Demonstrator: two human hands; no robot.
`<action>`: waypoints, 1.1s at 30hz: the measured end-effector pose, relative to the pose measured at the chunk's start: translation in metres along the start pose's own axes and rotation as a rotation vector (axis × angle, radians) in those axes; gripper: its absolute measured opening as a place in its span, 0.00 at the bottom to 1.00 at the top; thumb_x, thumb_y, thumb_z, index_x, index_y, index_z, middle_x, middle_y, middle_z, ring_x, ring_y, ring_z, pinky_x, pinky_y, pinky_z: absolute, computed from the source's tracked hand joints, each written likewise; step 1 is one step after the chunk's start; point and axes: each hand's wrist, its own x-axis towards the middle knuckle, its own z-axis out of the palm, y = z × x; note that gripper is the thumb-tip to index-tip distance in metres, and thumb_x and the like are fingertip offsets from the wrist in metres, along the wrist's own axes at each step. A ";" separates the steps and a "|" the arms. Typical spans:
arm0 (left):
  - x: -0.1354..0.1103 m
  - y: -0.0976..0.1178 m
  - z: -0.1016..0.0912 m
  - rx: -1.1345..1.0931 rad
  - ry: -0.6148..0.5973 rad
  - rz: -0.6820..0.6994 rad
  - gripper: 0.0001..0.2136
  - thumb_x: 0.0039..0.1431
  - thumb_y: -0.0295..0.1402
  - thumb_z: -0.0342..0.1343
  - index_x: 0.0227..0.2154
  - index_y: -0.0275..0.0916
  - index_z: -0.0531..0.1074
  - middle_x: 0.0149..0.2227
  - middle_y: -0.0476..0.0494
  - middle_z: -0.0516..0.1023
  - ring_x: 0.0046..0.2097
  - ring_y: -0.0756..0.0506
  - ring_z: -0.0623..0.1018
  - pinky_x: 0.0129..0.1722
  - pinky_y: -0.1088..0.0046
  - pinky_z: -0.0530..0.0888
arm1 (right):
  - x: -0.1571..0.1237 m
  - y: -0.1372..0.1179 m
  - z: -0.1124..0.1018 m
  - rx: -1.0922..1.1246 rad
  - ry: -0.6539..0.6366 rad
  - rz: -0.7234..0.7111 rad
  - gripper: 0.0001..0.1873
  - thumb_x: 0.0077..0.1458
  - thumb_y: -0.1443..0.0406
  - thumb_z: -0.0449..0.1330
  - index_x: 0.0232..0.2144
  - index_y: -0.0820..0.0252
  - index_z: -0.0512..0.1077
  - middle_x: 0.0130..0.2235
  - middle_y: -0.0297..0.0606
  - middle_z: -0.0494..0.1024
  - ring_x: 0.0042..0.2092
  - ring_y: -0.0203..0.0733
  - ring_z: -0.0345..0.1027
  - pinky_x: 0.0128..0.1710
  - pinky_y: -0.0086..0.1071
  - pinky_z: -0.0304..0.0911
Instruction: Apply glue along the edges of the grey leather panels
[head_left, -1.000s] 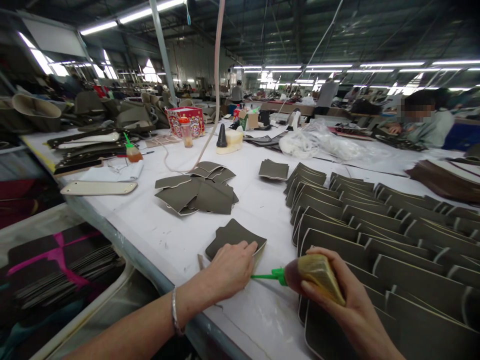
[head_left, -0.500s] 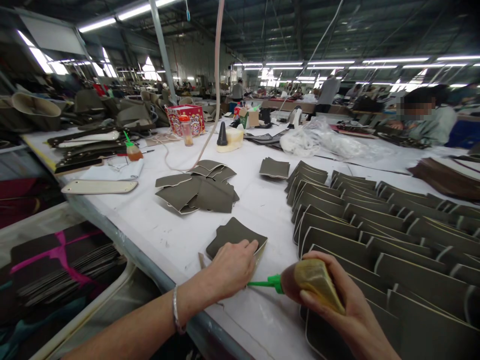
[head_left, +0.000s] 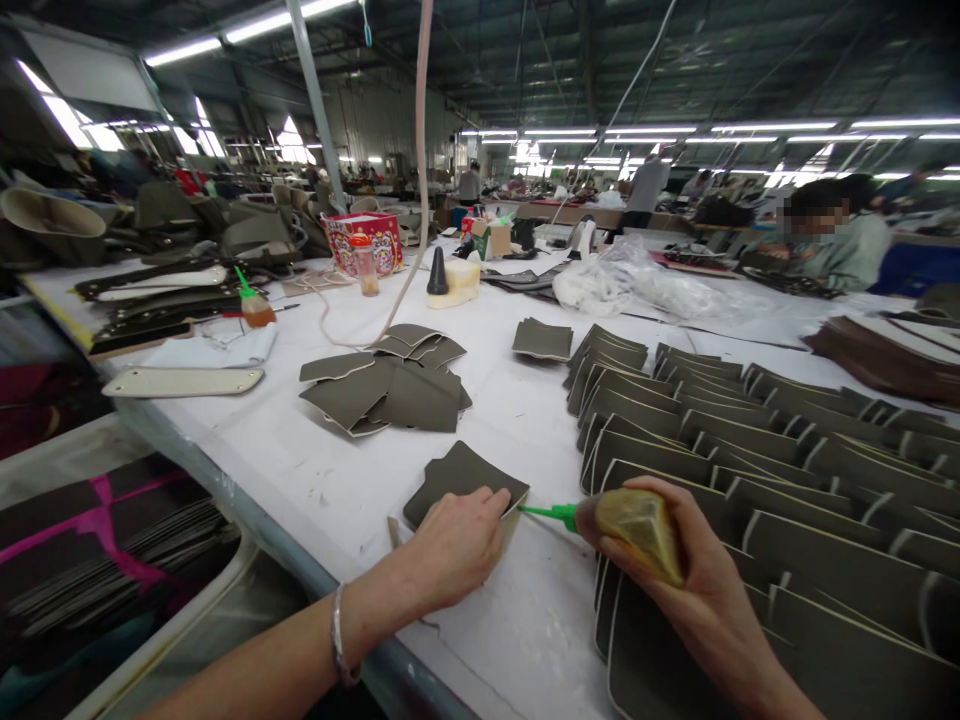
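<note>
My left hand (head_left: 461, 545), with a bracelet at the wrist, is closed on the near edge of a dark olive leather piece (head_left: 461, 478) at the table's front. In my right hand (head_left: 694, 560) is a squeeze glue bottle (head_left: 637, 530) of amber liquid, lying on its side. Its thin green nozzle tip touches or nearly touches the piece's right corner, by my left fingertips. A loose pile of similar leather pieces (head_left: 390, 385) lies beyond my left hand. Rows of overlapping pieces (head_left: 660, 440) with pale edges stretch along the right, under and beside my right hand.
The white table (head_left: 360, 490) ends at a front-left edge above a bin of dark sheets (head_left: 127, 560). A small stack (head_left: 542, 340), a second glue bottle (head_left: 256, 305), a black cone (head_left: 437, 272) and plastic film (head_left: 630, 280) lie farther back. A person (head_left: 847, 240) sits at the far right.
The nozzle has moved up and away along the piece's right edge to its far corner as my right hand rose slightly. My left hand keeps its hold. The whole view has shifted a little.
</note>
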 end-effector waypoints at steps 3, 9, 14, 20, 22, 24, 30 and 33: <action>0.000 0.000 0.000 -0.008 -0.010 -0.002 0.19 0.64 0.28 0.40 0.55 0.39 0.64 0.46 0.40 0.76 0.45 0.40 0.78 0.42 0.63 0.72 | 0.001 0.000 0.000 0.010 -0.054 0.006 0.23 0.57 0.54 0.63 0.52 0.49 0.62 0.43 0.32 0.72 0.40 0.43 0.69 0.40 0.31 0.65; 0.001 -0.001 0.000 -0.017 0.008 0.009 0.19 0.65 0.29 0.39 0.55 0.39 0.65 0.46 0.40 0.76 0.46 0.39 0.78 0.43 0.62 0.72 | 0.011 0.002 0.000 -0.023 0.068 0.000 0.24 0.56 0.52 0.64 0.51 0.49 0.63 0.45 0.34 0.71 0.40 0.44 0.69 0.39 0.33 0.64; 0.002 -0.001 0.000 -0.038 0.018 0.002 0.20 0.63 0.28 0.40 0.56 0.39 0.66 0.47 0.41 0.77 0.45 0.39 0.78 0.43 0.61 0.73 | 0.001 -0.002 0.002 0.117 -0.092 0.120 0.25 0.55 0.52 0.65 0.51 0.49 0.63 0.41 0.33 0.74 0.39 0.44 0.70 0.38 0.33 0.66; 0.000 -0.010 -0.002 -0.189 0.062 -0.012 0.17 0.66 0.32 0.41 0.51 0.41 0.71 0.46 0.44 0.77 0.48 0.43 0.77 0.48 0.67 0.71 | -0.003 -0.006 -0.009 0.786 0.051 0.539 0.25 0.44 0.52 0.70 0.45 0.54 0.74 0.43 0.41 0.80 0.45 0.53 0.75 0.44 0.40 0.72; 0.000 -0.016 -0.005 -0.178 0.156 -0.132 0.15 0.66 0.33 0.44 0.51 0.41 0.70 0.46 0.44 0.76 0.46 0.44 0.76 0.46 0.69 0.70 | -0.003 -0.009 -0.019 0.964 0.249 0.727 0.22 0.40 0.54 0.70 0.40 0.54 0.78 0.46 0.42 0.80 0.47 0.55 0.75 0.43 0.39 0.73; 0.001 -0.025 -0.008 -0.075 0.277 -0.300 0.16 0.62 0.35 0.51 0.52 0.39 0.69 0.49 0.40 0.74 0.47 0.42 0.75 0.44 0.69 0.70 | -0.005 -0.014 -0.028 1.087 0.418 0.857 0.17 0.42 0.57 0.68 0.37 0.52 0.80 0.48 0.39 0.80 0.49 0.55 0.74 0.41 0.37 0.74; 0.016 -0.056 -0.019 -0.213 0.189 -0.447 0.12 0.48 0.33 0.61 0.37 0.39 0.72 0.35 0.45 0.76 0.39 0.43 0.74 0.36 0.72 0.66 | -0.016 -0.022 -0.037 1.183 0.484 0.897 0.18 0.35 0.60 0.72 0.34 0.54 0.82 0.45 0.41 0.81 0.45 0.56 0.76 0.37 0.34 0.75; 0.018 -0.064 -0.034 -0.593 0.190 -0.390 0.07 0.46 0.34 0.59 0.25 0.37 0.68 0.24 0.51 0.68 0.28 0.50 0.67 0.25 0.76 0.58 | -0.020 -0.020 -0.035 1.110 0.312 0.745 0.24 0.36 0.58 0.75 0.39 0.57 0.80 0.46 0.43 0.81 0.45 0.53 0.76 0.42 0.33 0.74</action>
